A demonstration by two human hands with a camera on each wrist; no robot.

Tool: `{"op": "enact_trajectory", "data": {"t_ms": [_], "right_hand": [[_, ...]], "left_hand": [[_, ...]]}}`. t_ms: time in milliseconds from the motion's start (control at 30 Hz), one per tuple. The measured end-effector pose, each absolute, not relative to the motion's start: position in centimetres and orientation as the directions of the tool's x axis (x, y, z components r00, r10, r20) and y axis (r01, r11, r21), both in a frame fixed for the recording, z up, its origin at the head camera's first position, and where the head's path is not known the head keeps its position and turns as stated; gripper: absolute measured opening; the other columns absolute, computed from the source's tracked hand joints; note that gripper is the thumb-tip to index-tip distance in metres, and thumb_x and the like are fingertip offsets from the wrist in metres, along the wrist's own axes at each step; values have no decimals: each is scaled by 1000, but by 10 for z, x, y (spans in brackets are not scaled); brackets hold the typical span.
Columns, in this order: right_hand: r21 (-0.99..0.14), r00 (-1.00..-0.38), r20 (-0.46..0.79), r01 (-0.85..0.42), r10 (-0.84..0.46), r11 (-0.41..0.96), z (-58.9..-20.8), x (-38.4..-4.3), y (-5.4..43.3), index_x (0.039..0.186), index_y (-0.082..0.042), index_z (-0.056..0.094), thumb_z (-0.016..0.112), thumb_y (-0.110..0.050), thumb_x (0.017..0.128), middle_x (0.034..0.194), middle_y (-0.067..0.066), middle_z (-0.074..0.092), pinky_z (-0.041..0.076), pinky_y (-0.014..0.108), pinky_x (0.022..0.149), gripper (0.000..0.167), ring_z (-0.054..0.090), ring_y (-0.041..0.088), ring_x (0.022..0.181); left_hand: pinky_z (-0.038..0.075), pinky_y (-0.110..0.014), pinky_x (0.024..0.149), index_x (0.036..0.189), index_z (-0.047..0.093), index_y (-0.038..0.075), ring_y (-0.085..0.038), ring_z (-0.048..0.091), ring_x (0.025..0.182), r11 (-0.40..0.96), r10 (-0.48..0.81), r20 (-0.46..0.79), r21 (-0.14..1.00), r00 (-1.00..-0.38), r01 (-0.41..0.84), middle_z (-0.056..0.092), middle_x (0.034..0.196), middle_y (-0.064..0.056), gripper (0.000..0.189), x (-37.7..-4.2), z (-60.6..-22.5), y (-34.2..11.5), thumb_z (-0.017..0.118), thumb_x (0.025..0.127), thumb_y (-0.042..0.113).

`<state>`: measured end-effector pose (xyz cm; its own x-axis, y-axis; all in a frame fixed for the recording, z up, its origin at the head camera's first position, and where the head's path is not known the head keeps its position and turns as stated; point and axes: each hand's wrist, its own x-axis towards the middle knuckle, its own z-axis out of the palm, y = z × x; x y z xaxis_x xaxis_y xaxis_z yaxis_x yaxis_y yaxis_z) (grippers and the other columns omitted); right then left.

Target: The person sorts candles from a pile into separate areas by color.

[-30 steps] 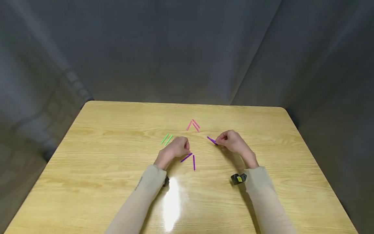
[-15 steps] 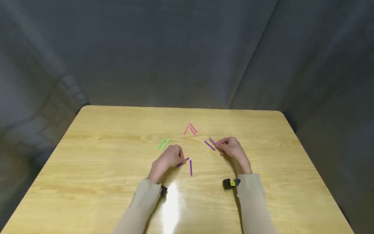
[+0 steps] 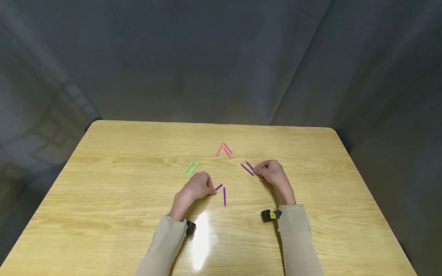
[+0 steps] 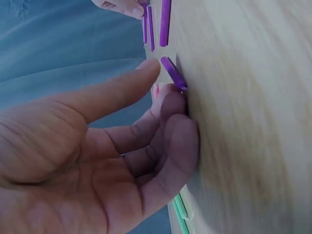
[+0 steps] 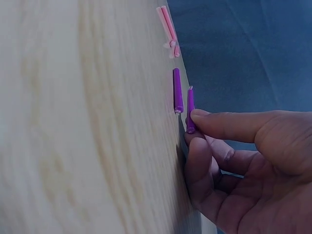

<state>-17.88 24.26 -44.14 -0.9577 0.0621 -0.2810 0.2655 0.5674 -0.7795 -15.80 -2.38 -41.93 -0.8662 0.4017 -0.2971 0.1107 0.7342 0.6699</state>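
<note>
Thin purple candles with pale wick tips lie on the wooden table (image 3: 114, 191). My right hand (image 3: 274, 172) pinches one purple candle (image 5: 190, 109) between thumb and fingers, close over the tabletop. Beside it lies a second purple candle (image 5: 177, 90), roughly parallel and a small gap apart. My left hand (image 3: 197, 188) is over a slanted purple candle (image 4: 173, 73), hiding its middle in the head view. In the left wrist view the thumb and index finger stand apart on either side of this candle, the other fingers loosely curled. Another purple candle (image 3: 225, 197) lies just right of it.
Two green candles (image 3: 194, 169) lie side by side beyond my left hand. Several pink candles (image 3: 219, 150) form a peak shape farther back. A dark curtain (image 3: 186, 65) hangs around the table, and a small black camera (image 3: 271, 215) sits at my right wrist.
My right hand has separated its purple candle from the neighbouring one; they overlapped before and now lie side by side. My left hand has moved from the slanted candle's upper end over its middle.
</note>
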Motion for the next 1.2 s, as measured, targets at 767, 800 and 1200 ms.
{"op": "enact_trajectory", "data": {"t_ms": [767, 800, 1200], "right_hand": [[-751, -958, -276, 267, 81, 604, -438, -173, 243, 89, 3, 69, 66, -11, 90, 68, 8, 63, 46, 26, 55, 14, 57, 15, 57], [-752, -959, -272, 263, 79, 604, -438, -173, 243, 89, 3, 69, 66, -11, 90, 68, 8, 63, 47, 26, 55, 14, 57, 15, 57], [-748, -968, -239, 236, 79, 621, -440, -176, 240, 87, 2, 70, 68, -10, 88, 66, 7, 64, 45, 25, 55, 12, 56, 13, 55]], "left_hand": [[37, -23, 52, 65, 61, 5, -12, 45, 56, 723, 426, -299, 680, -854, 123, 56, 62, 0, 22, -156, -420, -21, 77, 79, 4], [38, -23, 52, 65, 61, 5, -12, 46, 56, 727, 424, -298, 675, -855, 126, 56, 63, 0, 22, -157, -420, -20, 78, 78, 4], [40, -24, 54, 66, 60, 5, -14, 46, 57, 742, 415, -311, 659, -855, 121, 56, 65, -2, 21, -158, -419, -22, 77, 79, 4]]}}
